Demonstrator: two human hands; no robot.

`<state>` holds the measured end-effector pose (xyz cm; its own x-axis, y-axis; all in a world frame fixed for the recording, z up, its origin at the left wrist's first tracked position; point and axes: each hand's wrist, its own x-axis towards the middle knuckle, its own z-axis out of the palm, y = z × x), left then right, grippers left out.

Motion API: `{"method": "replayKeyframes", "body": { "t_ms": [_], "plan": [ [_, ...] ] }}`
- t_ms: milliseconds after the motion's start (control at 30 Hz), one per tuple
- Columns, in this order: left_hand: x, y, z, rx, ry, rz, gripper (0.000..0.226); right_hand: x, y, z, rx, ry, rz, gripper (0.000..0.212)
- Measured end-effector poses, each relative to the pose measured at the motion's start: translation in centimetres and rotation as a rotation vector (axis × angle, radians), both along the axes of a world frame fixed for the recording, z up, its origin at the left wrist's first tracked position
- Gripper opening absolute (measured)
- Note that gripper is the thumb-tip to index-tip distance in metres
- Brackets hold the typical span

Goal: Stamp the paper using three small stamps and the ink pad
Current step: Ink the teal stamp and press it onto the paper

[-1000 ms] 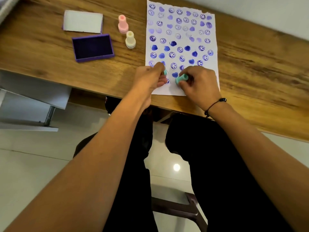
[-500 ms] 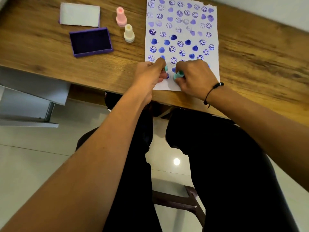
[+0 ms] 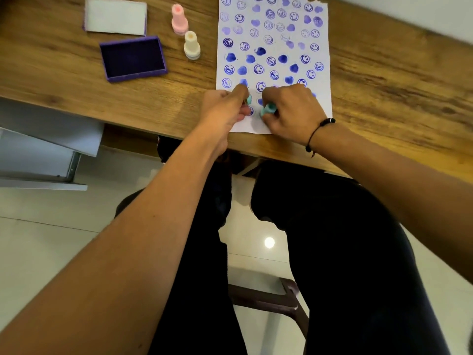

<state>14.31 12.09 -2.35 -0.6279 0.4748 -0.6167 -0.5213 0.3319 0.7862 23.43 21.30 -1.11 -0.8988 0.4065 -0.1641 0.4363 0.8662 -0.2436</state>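
Head-worn view, steeply downward

One wide-angle camera looks forward and down from above the wooden surface (image 3: pixel 384 80), close over both forearms, taking in its near edge, the lap and the floor below.

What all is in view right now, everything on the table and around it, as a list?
table: one, brown wood, across the top
paper: one, white with purple smiley and heart prints, on the table, right of centre
ink pad: one, purple, open, left of the paper
lid: one, white with purple edge, behind the ink pad
pink stamp: one, upright, between lid and paper
cream stamp: one, upright, just in front of the pink one
teal stamp: one, at the paper's near end
teal piece: one, perhaps its cap
bracelet: one, black, right wrist
left hand: holds the teal piece
right hand: holds the teal stamp
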Motion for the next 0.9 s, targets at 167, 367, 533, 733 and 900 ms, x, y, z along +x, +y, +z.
{"method": "replayKeyframes", "body": {
  "t_ms": [167,367,533,733,900],
  "plan": [
    [0.1,0.1,0.3,-0.018,-0.003,-0.009,0.017,-0.1,0.0,0.5,0.012,-0.050,0.009,0.017],
    [0.2,-0.1,0.5,-0.014,-0.022,-0.007,0.017,0.3,0.4,1.3,-0.017,-0.038,-0.055,0.024],
    [-0.5,-0.3,1.6,0.037,-0.027,0.040,0.017,1.5,1.7,4.6,-0.340,0.335,-0.363,0.022],
    [0.2,-0.4,2.4,0.065,-0.022,0.037,0.017,2.0,1.4,5.5,-0.501,0.383,-0.479,0.016],
    [0.1,-0.6,2.5,0.068,-0.025,0.029,0.017,2.1,1.4,5.0,-0.533,0.399,-0.490,0.018]
  ]
}}
